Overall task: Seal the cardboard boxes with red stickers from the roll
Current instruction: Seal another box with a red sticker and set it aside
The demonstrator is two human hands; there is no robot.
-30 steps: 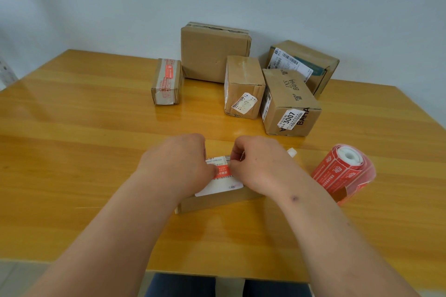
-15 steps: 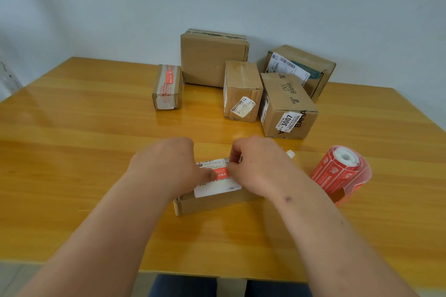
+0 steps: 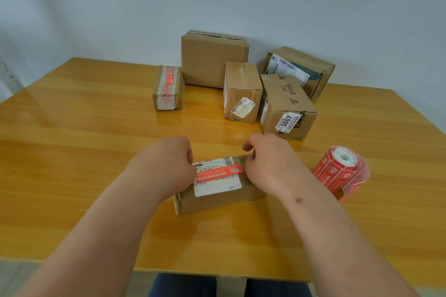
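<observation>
step: pressing a red sticker (image 3: 219, 172) flat across the top of the near box (image 3: 218, 196), over its white label (image 3: 217, 184).
left hand (image 3: 166, 166): curled loosely, fingertips on the sticker's left end; it pins rather than grips, closed around nothing I can see.
right hand (image 3: 266, 164): curled the same way, fingertips at the sticker's right end, pressing down on the box top; holds nothing.
sticker position: between the two hands, lying slightly skewed, right end a bit higher.
roll (image 3: 342, 171): on its side on the counter (image 3: 72, 152), to the right of the right hand, apart from it, loose tail hanging toward the front.
other boxes: group beyond both hands. Small box (image 3: 167, 87) ahead of the left hand already carries red sticker strips; the other four show none from here.
how to do it well: rub from the middle outward toward each hand, keeping one end pinned so the strip doesn't creep. Check it bridges the flap seam; seam is hidden under the label, cannot tell.
risk: light box may slide, so keep downward pressure.
</observation>
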